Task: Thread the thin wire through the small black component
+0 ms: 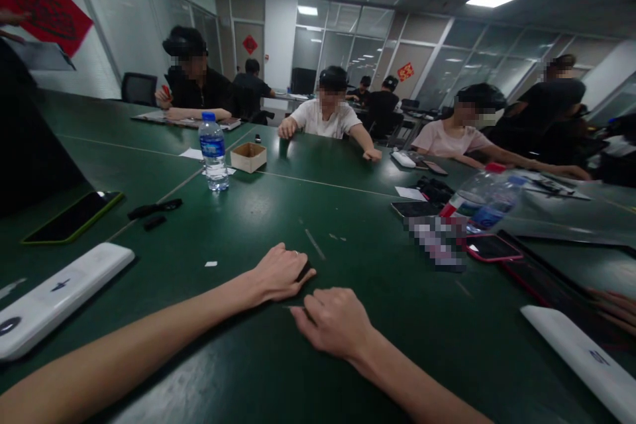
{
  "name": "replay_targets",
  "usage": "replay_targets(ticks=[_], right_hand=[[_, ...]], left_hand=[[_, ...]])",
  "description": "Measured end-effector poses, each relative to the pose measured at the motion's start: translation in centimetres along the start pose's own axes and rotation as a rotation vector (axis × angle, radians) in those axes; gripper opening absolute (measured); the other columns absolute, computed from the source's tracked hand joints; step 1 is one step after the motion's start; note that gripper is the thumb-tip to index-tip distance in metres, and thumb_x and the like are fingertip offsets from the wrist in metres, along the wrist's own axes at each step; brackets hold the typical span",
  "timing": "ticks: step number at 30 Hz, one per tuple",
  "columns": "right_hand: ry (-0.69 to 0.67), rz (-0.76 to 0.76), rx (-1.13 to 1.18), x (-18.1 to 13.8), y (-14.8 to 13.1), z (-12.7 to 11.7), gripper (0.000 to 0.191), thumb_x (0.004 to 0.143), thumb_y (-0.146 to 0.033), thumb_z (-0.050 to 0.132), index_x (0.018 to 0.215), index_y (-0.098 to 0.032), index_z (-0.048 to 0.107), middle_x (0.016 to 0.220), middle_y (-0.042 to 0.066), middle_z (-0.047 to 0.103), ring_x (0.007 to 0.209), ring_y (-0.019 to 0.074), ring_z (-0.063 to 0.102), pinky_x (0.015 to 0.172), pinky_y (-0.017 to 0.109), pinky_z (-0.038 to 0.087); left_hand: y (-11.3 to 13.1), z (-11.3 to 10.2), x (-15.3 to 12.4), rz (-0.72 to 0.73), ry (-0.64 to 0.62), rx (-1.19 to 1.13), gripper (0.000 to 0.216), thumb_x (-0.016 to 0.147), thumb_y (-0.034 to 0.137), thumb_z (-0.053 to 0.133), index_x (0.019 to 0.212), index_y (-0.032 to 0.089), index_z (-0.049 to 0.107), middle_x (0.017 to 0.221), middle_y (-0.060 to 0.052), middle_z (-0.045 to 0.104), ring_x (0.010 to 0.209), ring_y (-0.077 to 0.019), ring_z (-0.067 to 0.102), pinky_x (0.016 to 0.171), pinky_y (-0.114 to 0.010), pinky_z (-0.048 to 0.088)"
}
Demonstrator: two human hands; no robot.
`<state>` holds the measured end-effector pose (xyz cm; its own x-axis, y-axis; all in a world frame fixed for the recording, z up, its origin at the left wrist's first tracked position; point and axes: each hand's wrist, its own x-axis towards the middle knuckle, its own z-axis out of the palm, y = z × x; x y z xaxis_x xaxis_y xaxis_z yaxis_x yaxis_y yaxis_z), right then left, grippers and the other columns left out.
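Observation:
My left hand (279,273) rests on the dark green table (278,212), fingers curled over a small dark object I cannot make out. Just to its right, my right hand (335,321) lies knuckles up with its fingers bent and pinched toward the same spot. A thin pale sliver shows between the two hands. Both forearms reach in from the bottom edge.
A water bottle (213,152) and small cardboard box (248,156) stand mid-table. A phone (69,217) and white device (54,295) lie left. Another bottle (484,202) lies right, beside a pink-cased phone (491,248) and a white device (586,354). Several people sit along the far side.

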<state>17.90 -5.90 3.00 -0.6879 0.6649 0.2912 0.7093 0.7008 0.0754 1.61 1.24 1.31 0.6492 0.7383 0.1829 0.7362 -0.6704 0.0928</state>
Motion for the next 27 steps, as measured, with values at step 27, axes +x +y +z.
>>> replay_targets(ticks=[27], right_hand=[[-0.226, 0.346, -0.088, 0.0, 2.5, -1.0, 0.054, 0.099, -0.042, 0.023, 0.081, -0.016, 0.067, 0.076, 0.008, 0.068, 0.051, 0.0121, 0.058, 0.046, 0.021, 0.035]], left_hand=[[0.5, -0.6, -0.4, 0.076, -0.006, 0.059, 0.035, 0.095, 0.039, 0.035, 0.081, 0.015, 0.054, 0.077, -0.009, 0.067, 0.069, -0.0247, 0.065, 0.071, -0.039, 0.045]])
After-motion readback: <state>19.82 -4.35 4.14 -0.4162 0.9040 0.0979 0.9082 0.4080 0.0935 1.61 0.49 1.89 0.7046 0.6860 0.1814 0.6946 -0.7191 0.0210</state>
